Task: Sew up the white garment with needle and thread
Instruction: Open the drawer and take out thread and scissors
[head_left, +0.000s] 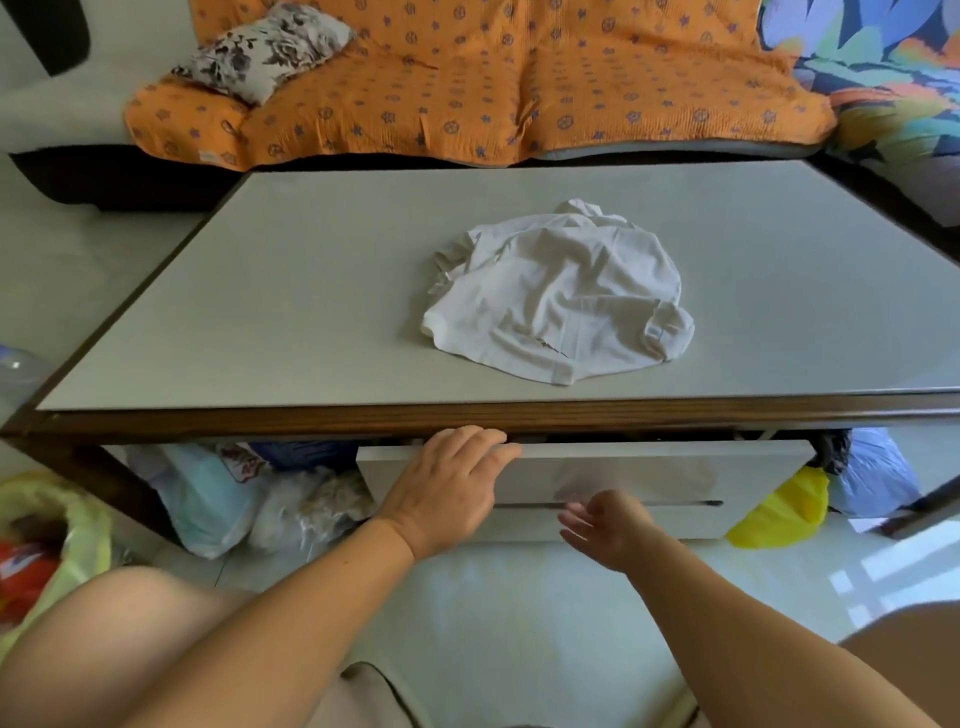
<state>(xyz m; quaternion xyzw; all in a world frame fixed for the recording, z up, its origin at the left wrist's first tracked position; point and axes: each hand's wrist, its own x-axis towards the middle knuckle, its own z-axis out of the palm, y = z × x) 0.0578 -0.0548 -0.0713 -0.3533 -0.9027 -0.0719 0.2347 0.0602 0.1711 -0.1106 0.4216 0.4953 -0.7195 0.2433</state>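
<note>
- The white garment (561, 296) lies in a crumpled heap on the grey table top (260, 312), a little right of its middle and back from the near edge.
- Its cloth is plain white and creased, with folds across it. A bunched part sticks up at the far side, and a rolled cuff-like end sits at the right.
- A short jagged tear (548, 344) shows close to the garment's near hem.
- Neither of my hands touches the garment; both are lower, in front of the table.
- My left hand (447, 483) grips the white drawer front (649, 473) under the table's wooden edge, fingers curled over its top left edge.
- My right hand (602, 525) is spread, fingers apart and holding nothing, just in front of the drawer's dark slot handle (675, 503). It is blurred, so I cannot tell whether it touches.
- Plastic bags are stuffed under the table, a pale blue bag (202, 493) left of the drawer and a yellow bag (784, 514) to its right.
- Beyond the table stands a sofa with an orange patterned cover (467, 93) and a floral cushion (265, 52).
</note>
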